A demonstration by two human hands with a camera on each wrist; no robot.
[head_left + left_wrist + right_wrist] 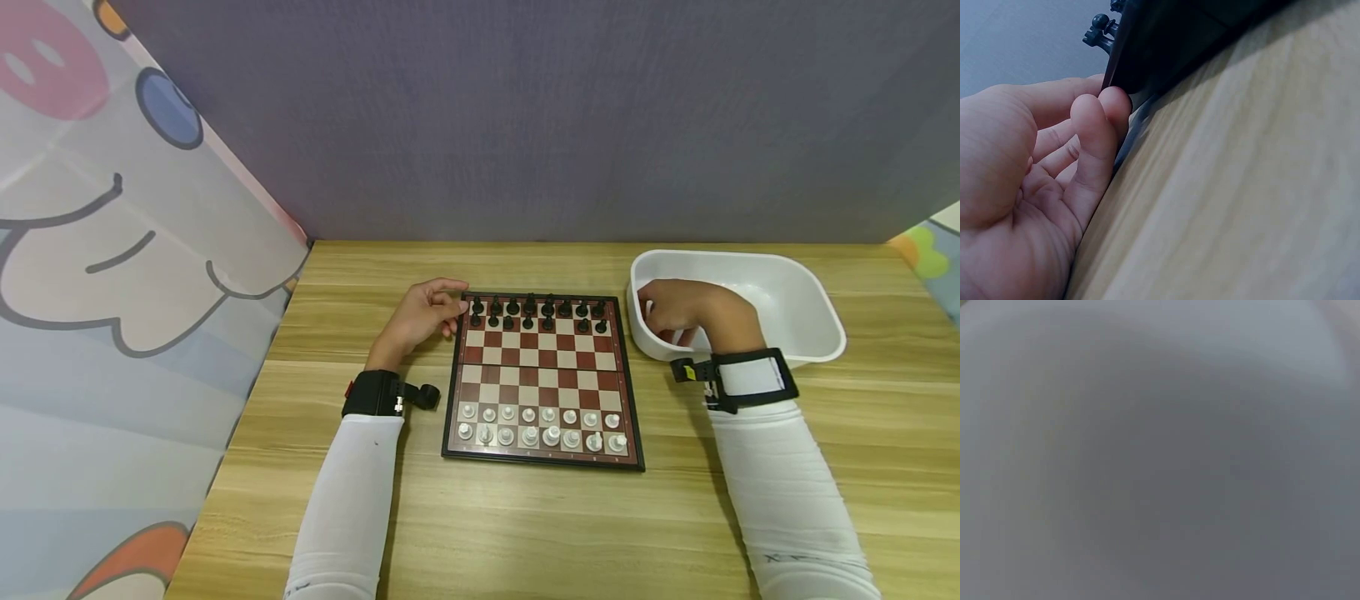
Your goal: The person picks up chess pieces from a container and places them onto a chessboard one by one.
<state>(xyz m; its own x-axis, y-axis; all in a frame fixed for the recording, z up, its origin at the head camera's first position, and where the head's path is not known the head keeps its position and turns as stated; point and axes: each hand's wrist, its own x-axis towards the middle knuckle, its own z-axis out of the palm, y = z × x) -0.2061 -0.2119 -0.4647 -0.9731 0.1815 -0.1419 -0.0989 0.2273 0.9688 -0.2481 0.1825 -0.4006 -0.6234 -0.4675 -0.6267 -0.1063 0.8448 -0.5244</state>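
A chessboard with red and cream squares lies on the table. Two rows of black chess pieces stand along its far side, the front row having one gap right of centre. White chess pieces fill two rows on the near side. My left hand pinches the board's far left corner, its thumb and fingertips at the dark edge. My right hand reaches down into a white plastic tub, fingers bent near its left wall. What those fingers hold is hidden; I cannot tell.
The wooden table ends at a grey-purple partition behind the board. A cartoon-printed panel runs along the left side. The right wrist view is filled by the tub's blurred pale wall.
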